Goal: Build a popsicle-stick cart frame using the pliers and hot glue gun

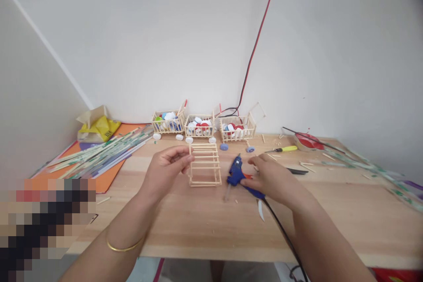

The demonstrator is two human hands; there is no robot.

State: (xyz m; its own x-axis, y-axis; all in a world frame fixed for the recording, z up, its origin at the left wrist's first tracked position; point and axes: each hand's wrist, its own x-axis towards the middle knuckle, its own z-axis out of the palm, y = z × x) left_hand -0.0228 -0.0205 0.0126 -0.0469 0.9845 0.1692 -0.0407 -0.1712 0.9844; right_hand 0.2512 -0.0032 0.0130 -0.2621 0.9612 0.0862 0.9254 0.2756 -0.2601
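Note:
My left hand (170, 165) pinches the left side of a small frame (205, 165) built from thin wooden sticks. The frame is at the middle of the table. Beside it to the right lies a blue hot glue gun (235, 172), its nozzle pointing away from me. My right hand (269, 178) is over the gun's handle with thumb and fingers apart; the thumb appears to touch the gun. Behind the frame stand three little stick carts (200, 127) filled with bottle caps, with cap wheels under them.
Long sticks and plastic strips (109, 154) cover an orange sheet at left, near a yellow packet (99, 130). At right are a yellow-handled tool (289, 149), a red bowl (309, 141) and loose stick bits. The glue gun's black cord (280, 227) runs over the front edge.

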